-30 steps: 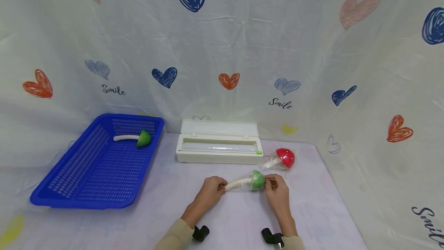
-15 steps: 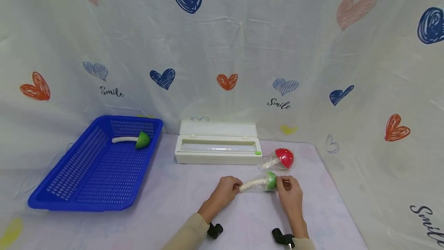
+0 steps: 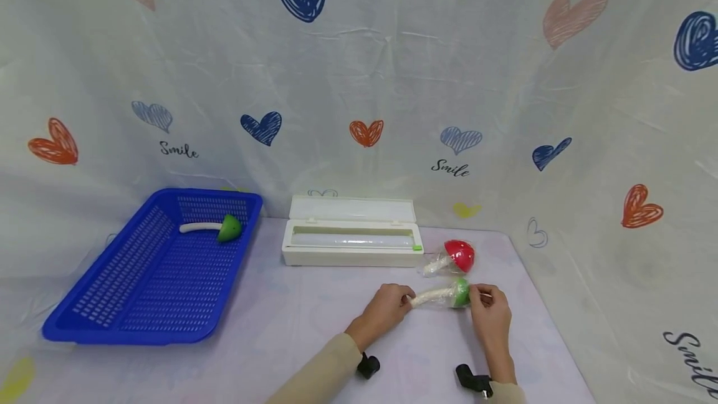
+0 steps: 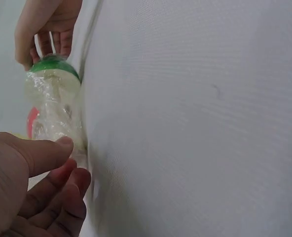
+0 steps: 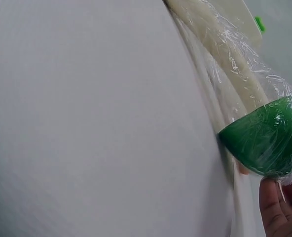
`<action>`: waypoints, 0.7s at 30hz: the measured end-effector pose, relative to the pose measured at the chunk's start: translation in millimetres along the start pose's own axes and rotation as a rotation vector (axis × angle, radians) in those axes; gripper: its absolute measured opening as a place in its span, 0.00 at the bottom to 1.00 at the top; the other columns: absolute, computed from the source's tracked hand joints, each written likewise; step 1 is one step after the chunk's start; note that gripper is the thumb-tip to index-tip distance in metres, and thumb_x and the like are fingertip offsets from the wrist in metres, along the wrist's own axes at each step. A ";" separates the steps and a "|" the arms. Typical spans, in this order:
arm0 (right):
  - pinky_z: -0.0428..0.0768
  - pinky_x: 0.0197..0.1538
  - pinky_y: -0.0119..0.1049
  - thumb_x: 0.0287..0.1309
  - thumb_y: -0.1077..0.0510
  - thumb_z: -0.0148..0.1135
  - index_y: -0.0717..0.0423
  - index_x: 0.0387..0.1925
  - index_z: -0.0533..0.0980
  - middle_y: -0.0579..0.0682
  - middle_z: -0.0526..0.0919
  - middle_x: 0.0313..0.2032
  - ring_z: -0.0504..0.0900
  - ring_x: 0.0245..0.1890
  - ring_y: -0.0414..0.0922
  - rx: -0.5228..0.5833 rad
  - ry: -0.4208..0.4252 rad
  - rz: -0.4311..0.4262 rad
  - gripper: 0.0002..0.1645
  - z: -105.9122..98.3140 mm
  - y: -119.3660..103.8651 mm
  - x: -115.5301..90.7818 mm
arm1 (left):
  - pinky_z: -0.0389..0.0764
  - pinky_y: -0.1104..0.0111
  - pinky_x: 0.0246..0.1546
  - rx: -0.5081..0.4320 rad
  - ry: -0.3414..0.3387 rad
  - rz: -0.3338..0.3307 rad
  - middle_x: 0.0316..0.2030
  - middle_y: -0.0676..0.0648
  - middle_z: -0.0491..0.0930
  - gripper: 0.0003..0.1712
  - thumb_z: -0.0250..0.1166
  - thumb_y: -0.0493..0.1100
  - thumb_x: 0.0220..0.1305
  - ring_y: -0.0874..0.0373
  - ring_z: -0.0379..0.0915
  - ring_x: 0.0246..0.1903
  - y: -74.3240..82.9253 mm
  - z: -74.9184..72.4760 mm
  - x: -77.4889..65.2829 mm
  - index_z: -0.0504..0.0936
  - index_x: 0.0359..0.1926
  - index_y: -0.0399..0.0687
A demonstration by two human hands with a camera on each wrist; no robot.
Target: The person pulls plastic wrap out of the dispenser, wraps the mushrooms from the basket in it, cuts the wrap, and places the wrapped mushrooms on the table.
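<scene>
A toy mushroom with a green cap (image 3: 461, 293) and a long white stem lies wrapped in clear cling film between my hands, stem to the left. My left hand (image 3: 387, 309) pinches the stem's end between thumb and fingers; in the left wrist view the thumb (image 4: 50, 152) lies along the crinkled film. At the cap end, my right hand (image 3: 492, 317) pinches the film gathered on the cap's top, and the right wrist view shows its fingers (image 5: 272, 205) just beneath the glossy cap. Behind it lies a film-wrapped mushroom with a red cap (image 3: 461, 255).
A white cling film dispenser (image 3: 353, 258) stands at the back with its lid raised and a roll inside. The blue basket (image 3: 137, 336) on the left holds another green-capped mushroom (image 3: 229, 228). A heart-printed sheet hangs behind and along the right side.
Both hands have moved to the right together, carrying the wrapped green mushroom with them. It now lies just in front of the red mushroom. The head view has shifted slightly.
</scene>
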State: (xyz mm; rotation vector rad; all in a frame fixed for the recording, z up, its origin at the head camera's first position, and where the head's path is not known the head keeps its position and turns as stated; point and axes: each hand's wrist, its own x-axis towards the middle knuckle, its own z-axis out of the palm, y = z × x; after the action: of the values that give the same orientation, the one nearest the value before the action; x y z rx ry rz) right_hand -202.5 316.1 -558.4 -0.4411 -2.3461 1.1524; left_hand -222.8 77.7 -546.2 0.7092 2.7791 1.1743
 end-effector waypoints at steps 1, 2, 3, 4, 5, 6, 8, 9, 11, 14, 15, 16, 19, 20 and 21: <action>0.69 0.36 0.12 0.68 0.56 0.62 0.64 0.41 0.82 0.59 0.83 0.43 0.74 0.33 0.27 0.000 0.008 0.004 0.13 -1.4 1.3 1.5 | 0.74 0.79 0.30 0.007 -0.005 0.012 0.30 0.52 0.85 0.10 0.70 0.32 0.63 0.69 0.72 0.28 1.4 1.3 1.4 0.89 0.45 0.42; 0.69 0.35 0.12 0.68 0.55 0.62 0.64 0.42 0.82 0.59 0.83 0.43 0.73 0.32 0.25 0.003 0.014 0.010 0.13 -3.0 2.3 2.9 | 0.75 0.79 0.32 0.013 -0.014 0.017 0.33 0.51 0.86 0.10 0.70 0.32 0.63 0.68 0.74 0.30 2.8 2.7 2.9 0.89 0.46 0.42; 0.68 0.35 0.12 0.68 0.55 0.62 0.64 0.42 0.82 0.59 0.82 0.43 0.72 0.32 0.24 0.002 0.019 0.017 0.14 -4.7 3.4 4.3 | 0.76 0.78 0.34 0.012 -0.024 0.023 0.35 0.50 0.87 0.11 0.71 0.32 0.63 0.67 0.76 0.31 4.4 3.8 4.3 0.89 0.46 0.42; 0.68 0.35 0.12 0.68 0.55 0.61 0.64 0.43 0.81 0.59 0.82 0.43 0.71 0.32 0.23 -0.002 0.022 0.023 0.14 -6.5 4.5 5.8 | 0.78 0.78 0.36 0.014 -0.037 0.025 0.37 0.50 0.88 0.12 0.71 0.33 0.63 0.65 0.78 0.34 6.0 5.2 5.8 0.89 0.47 0.42; 0.68 0.35 0.12 0.69 0.54 0.60 0.64 0.43 0.81 0.59 0.82 0.44 0.70 0.32 0.23 -0.006 0.025 0.032 0.15 -8.4 5.5 7.3 | 0.79 0.77 0.38 0.017 -0.049 0.031 0.40 0.49 0.88 0.12 0.71 0.33 0.63 0.64 0.80 0.36 7.6 6.5 7.3 0.89 0.48 0.42; 0.68 0.35 0.13 0.69 0.54 0.60 0.64 0.44 0.81 0.59 0.81 0.44 0.70 0.32 0.22 -0.007 0.028 0.041 0.15 -10.2 6.6 8.9 | 0.80 0.76 0.41 0.020 -0.064 0.034 0.42 0.49 0.89 0.13 0.71 0.34 0.63 0.63 0.81 0.39 9.1 8.0 8.9 0.88 0.49 0.42; 0.67 0.34 0.13 0.70 0.53 0.59 0.63 0.45 0.81 0.58 0.81 0.44 0.69 0.32 0.22 -0.011 0.036 0.060 0.16 -14.1 8.8 12.5 | 0.80 0.75 0.45 0.028 -0.090 0.044 0.46 0.49 0.88 0.14 0.71 0.35 0.64 0.63 0.81 0.42 12.2 11.3 12.6 0.88 0.51 0.43; 0.67 0.34 0.14 0.70 0.53 0.58 0.63 0.45 0.81 0.58 0.80 0.44 0.69 0.31 0.21 -0.014 0.041 0.068 0.16 -15.9 10.0 14.5 | 0.81 0.75 0.47 0.032 -0.100 0.054 0.48 0.49 0.88 0.14 0.71 0.36 0.64 0.63 0.81 0.43 13.8 12.7 14.5 0.88 0.52 0.44; 0.67 0.35 0.15 0.70 0.53 0.58 0.63 0.46 0.81 0.58 0.80 0.45 0.69 0.31 0.21 -0.011 0.056 0.081 0.17 -19.2 12.1 18.7 | 0.80 0.75 0.50 0.046 -0.114 0.083 0.50 0.50 0.88 0.15 0.70 0.37 0.66 0.64 0.81 0.45 16.8 15.4 18.6 0.88 0.53 0.45; 0.66 0.35 0.15 0.70 0.52 0.58 0.63 0.47 0.81 0.59 0.79 0.45 0.68 0.31 0.21 -0.012 0.081 0.099 0.18 -23.5 14.6 24.4 | 0.80 0.74 0.53 0.053 -0.141 0.114 0.52 0.52 0.87 0.15 0.69 0.39 0.68 0.66 0.80 0.47 22.9 18.2 25.1 0.87 0.54 0.46; 0.66 0.35 0.15 0.70 0.52 0.57 0.64 0.48 0.81 0.60 0.79 0.46 0.71 0.33 0.24 -0.011 0.086 0.109 0.19 -24.6 14.9 26.0 | 0.79 0.74 0.55 0.053 -0.151 0.124 0.52 0.53 0.87 0.15 0.68 0.39 0.68 0.66 0.80 0.49 24.7 18.9 27.4 0.86 0.55 0.47; 0.65 0.35 0.14 0.70 0.52 0.57 0.64 0.48 0.81 0.61 0.79 0.47 0.73 0.35 0.27 -0.009 0.092 0.116 0.19 -25.1 15.5 27.6 | 0.79 0.73 0.57 0.057 -0.162 0.132 0.53 0.53 0.87 0.16 0.68 0.39 0.69 0.66 0.80 0.51 26.7 19.5 29.6 0.86 0.56 0.48; 0.64 0.35 0.13 0.70 0.51 0.57 0.66 0.49 0.80 0.63 0.78 0.49 0.76 0.40 0.39 -0.009 0.107 0.134 0.21 -25.9 17.8 31.4 | 0.77 0.73 0.60 0.065 -0.196 0.146 0.55 0.55 0.86 0.17 0.67 0.41 0.70 0.65 0.79 0.55 32.2 20.8 34.5 0.85 0.58 0.49; 0.64 0.35 0.13 0.70 0.51 0.57 0.66 0.49 0.80 0.63 0.78 0.49 0.77 0.41 0.43 -0.012 0.111 0.137 0.21 -25.8 18.4 32.3 | 0.76 0.73 0.62 0.070 -0.203 0.153 0.55 0.56 0.85 0.17 0.67 0.41 0.70 0.65 0.78 0.58 33.2 21.1 35.9 0.84 0.58 0.50; 0.64 0.35 0.13 0.70 0.52 0.56 0.66 0.50 0.80 0.63 0.78 0.49 0.77 0.41 0.47 -0.015 0.113 0.138 0.21 -25.7 19.1 33.1 | 0.76 0.72 0.62 0.073 -0.212 0.156 0.56 0.56 0.85 0.18 0.67 0.42 0.70 0.64 0.78 0.59 34.3 21.0 37.0 0.84 0.59 0.50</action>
State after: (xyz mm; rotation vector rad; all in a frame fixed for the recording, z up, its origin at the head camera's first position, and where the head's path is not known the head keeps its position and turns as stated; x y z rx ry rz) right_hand -214.4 360.0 -550.9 -0.6655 -2.2574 1.1414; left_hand -237.9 128.3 -532.6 1.0099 2.6407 0.9587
